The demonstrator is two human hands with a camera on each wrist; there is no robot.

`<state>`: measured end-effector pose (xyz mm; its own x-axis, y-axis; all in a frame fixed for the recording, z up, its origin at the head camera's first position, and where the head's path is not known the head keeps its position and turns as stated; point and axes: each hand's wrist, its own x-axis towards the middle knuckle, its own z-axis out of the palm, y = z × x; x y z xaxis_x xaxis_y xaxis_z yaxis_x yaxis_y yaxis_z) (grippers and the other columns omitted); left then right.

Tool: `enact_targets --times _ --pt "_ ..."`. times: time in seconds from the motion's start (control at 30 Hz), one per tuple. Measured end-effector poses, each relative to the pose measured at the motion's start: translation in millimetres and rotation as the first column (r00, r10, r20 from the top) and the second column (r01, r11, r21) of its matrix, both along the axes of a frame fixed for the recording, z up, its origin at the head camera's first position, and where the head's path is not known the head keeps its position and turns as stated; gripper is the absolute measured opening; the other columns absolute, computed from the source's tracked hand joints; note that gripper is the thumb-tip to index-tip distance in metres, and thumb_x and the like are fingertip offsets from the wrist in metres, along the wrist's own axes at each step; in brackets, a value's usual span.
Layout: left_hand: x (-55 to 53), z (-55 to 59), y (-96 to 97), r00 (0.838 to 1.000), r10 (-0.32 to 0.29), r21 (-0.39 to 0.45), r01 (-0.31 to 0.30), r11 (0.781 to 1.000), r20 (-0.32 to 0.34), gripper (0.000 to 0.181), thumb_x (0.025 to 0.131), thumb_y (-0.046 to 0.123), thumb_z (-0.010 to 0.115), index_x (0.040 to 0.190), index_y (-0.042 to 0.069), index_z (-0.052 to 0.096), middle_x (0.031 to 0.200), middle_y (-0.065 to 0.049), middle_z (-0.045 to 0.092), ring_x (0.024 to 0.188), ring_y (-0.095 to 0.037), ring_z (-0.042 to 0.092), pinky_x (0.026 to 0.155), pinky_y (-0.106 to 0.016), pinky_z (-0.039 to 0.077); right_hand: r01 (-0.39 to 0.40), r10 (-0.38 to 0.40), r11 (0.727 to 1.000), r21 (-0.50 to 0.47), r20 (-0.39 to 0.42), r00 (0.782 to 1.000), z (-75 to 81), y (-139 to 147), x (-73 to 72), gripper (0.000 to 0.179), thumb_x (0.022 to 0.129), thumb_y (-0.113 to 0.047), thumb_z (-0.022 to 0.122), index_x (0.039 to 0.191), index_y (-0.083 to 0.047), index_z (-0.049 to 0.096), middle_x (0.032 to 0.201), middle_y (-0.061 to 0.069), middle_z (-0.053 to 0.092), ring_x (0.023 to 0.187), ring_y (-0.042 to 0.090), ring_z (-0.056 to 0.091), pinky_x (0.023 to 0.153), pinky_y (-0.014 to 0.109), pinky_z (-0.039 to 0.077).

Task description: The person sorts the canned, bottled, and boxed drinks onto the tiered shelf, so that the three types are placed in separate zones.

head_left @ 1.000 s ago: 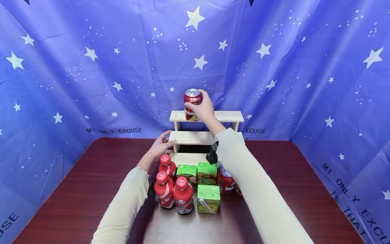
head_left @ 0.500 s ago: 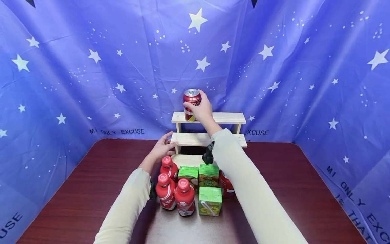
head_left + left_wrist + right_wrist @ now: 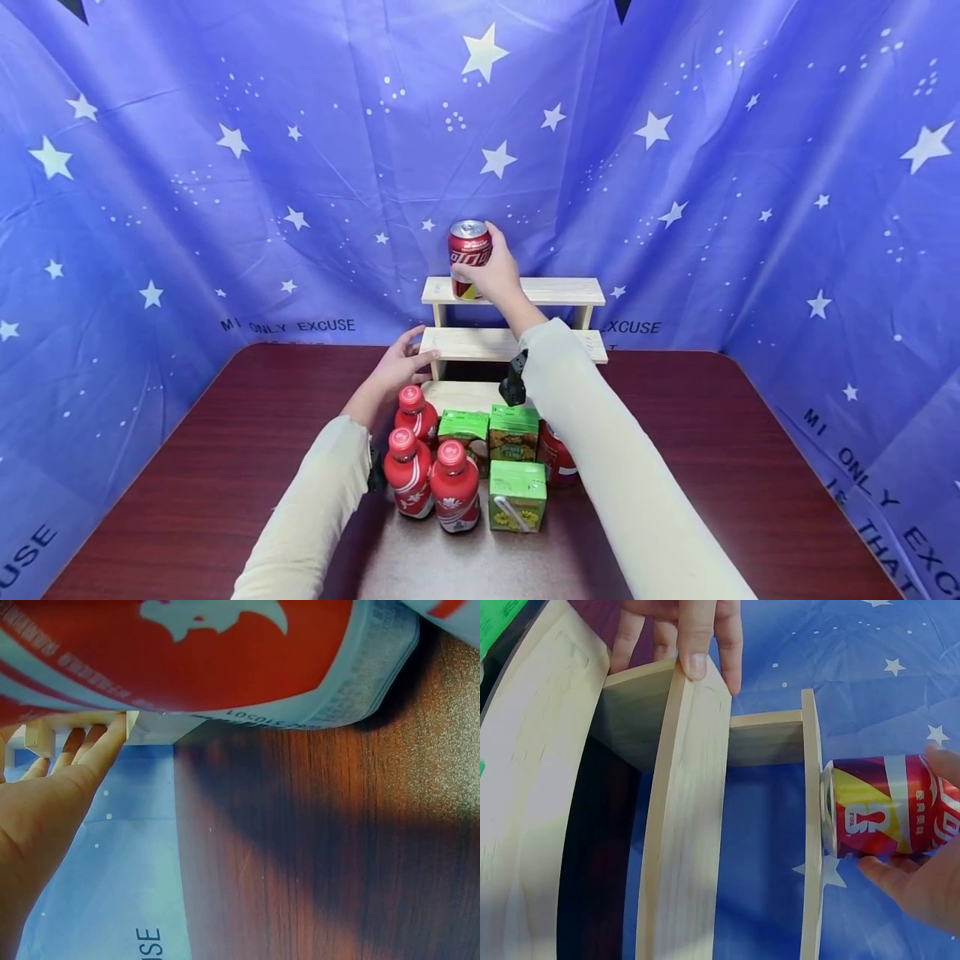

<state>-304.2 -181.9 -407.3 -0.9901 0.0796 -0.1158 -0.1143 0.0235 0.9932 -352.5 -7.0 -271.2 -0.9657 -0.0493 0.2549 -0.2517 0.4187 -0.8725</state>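
My right hand (image 3: 497, 268) grips a red soda can (image 3: 470, 242) from its right side, thumb across the front. The can stands upright at the left part of the top step of a wooden tiered shelf (image 3: 562, 289); in the right wrist view the base of the soda can (image 3: 831, 810) is right at the board. My left hand (image 3: 401, 364) holds the left end of the middle step, and in the right wrist view the thumb of the left hand (image 3: 697, 637) lies on that board with the fingers beneath it.
Several red bottles (image 3: 455, 492) stand in front of the shelf at left. Beside them are green drink cartons (image 3: 517, 496), and another red can (image 3: 555, 458) is partly hidden by the right sleeve. The dark wood table (image 3: 240, 433) meets a blue star-patterned curtain (image 3: 360, 167) behind.
The can has turned slightly in my right hand, showing more of its lettering, and has shifted a little left over the top step. My left hand keeps its hold on the shelf.
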Motion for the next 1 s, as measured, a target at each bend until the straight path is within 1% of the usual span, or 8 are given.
enact_targets --times 0.13,0.3,0.53,0.7,0.77,0.83,1.0 --pt "-0.8 -2.1 -3.7 1.0 0.002 -0.003 -0.002 1.0 -0.001 0.069 0.093 0.006 0.054 0.15 0.013 0.016 0.14 -0.025 0.038 0.116 -0.031 0.05 0.095 -0.051 0.048 -0.021 0.022 1.0 0.01 -0.017 1.0 -3.1 0 -0.8 0.09 0.078 -0.015 0.075 0.149 -0.024 0.021 0.144 0.009 0.042 0.129 0.026 0.043 0.108 0.042 0.038" --pt "0.5 -2.5 -6.0 1.0 0.019 -0.009 -0.019 1.0 0.004 0.069 0.093 0.006 0.054 0.15 0.013 0.017 0.14 -0.025 0.039 0.115 -0.03 0.05 0.096 -0.052 0.048 -0.032 0.032 0.999 -0.004 -0.034 0.999 -7.3 -3 -1.0 0.089 0.079 -0.017 0.075 0.149 -0.023 0.021 0.144 0.009 0.042 0.129 0.026 0.043 0.107 0.042 0.039" --pt "2.3 1.8 -0.5 1.0 0.004 -0.009 -0.005 1.0 -0.016 0.068 0.093 0.006 0.054 0.15 0.012 0.016 0.14 -0.026 0.039 0.116 -0.031 0.05 0.096 -0.052 0.047 0.023 -0.022 1.0 0.016 -0.056 0.998 -9.4 1 -0.2 0.09 0.078 -0.024 0.076 0.149 -0.026 0.021 0.143 0.008 0.044 0.128 0.026 0.044 0.106 0.042 0.039" --pt "3.6 2.4 -0.2 1.0 0.008 -0.013 -0.009 1.0 -0.007 0.068 0.093 0.005 0.053 0.15 0.013 0.016 0.14 -0.025 0.038 0.118 -0.033 0.049 0.097 -0.053 0.047 0.003 -0.003 1.0 0.012 -0.039 0.999 -7.4 6 3.3 0.092 0.078 -0.029 0.077 0.149 -0.026 0.019 0.145 0.008 0.041 0.13 0.026 0.042 0.107 0.044 0.039" --pt "3.1 1.5 -1.4 1.0 0.002 -0.011 -0.003 1.0 -0.006 0.069 0.093 0.006 0.053 0.15 0.012 0.015 0.141 -0.025 0.037 0.12 -0.035 0.048 0.097 -0.053 0.047 -0.003 0.003 1.0 0.015 -0.029 1.0 -5.6 9 4.8 0.091 0.077 -0.031 0.077 0.148 -0.026 0.021 0.146 0.007 0.04 0.131 0.026 0.041 0.107 0.044 0.039" --pt "2.1 0.8 -2.1 1.0 -0.004 -0.01 0.004 1.0 -0.009 0.069 0.094 0.006 0.053 0.15 0.012 0.014 0.142 -0.026 0.037 0.122 -0.036 0.047 0.097 -0.052 0.047 -0.009 0.009 1.0 0.028 -0.027 1.0 -3.4 12 5.7 0.089 0.077 -0.032 0.077 0.148 -0.025 0.024 0.145 0.008 0.041 0.13 0.026 0.042 0.105 0.045 0.04" --pt "1.7 2.3 0.8 1.0 0.0 -0.009 0.0 1.0 -0.003 0.069 0.093 0.006 0.053 0.15 0.013 0.015 0.141 -0.025 0.037 0.121 -0.035 0.047 0.096 -0.051 0.047 -0.023 0.026 0.996 0.081 -0.038 0.999 4.1 24 8.3 0.082 0.078 -0.034 0.076 0.145 -0.022 0.031 0.139 0.013 0.045 0.125 0.027 0.045 0.1 0.044 0.044"
